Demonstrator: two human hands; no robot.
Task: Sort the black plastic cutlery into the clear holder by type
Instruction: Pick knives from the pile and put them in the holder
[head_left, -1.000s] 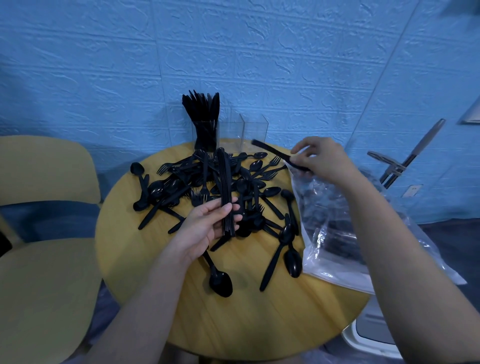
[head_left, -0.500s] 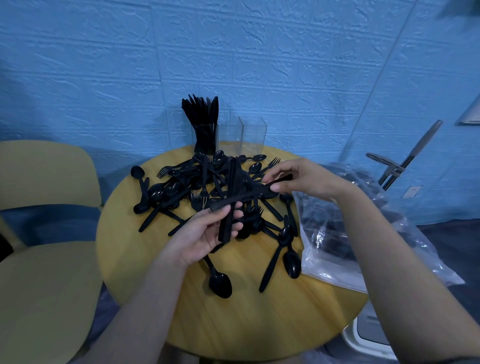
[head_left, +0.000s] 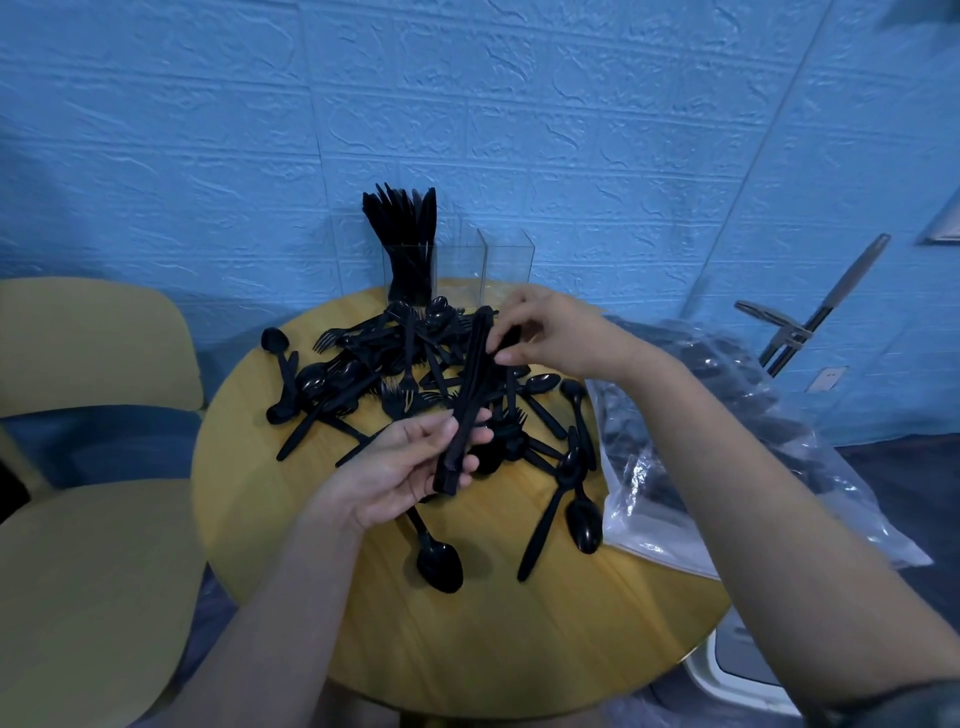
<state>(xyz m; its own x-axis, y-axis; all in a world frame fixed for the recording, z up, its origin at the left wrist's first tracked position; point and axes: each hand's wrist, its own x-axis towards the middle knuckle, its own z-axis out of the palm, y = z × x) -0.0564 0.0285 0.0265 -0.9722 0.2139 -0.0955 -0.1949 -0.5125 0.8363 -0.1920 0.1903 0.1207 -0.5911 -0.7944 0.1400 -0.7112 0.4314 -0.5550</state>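
Everything I'm sorting is plain black: the bundle of knives in my left hand, the pile of cutlery spread over the table, and the knives standing at 12 o'clock in the clear holder. The round table is a warm yellow wood with visible grain streaks. At 9 o'clock there's a chair in pale mustard yellow. The wall behind is bright blue with an embossed brick pattern. At 3 o'clock sits a see-through plastic bag, dark stuff showing through.
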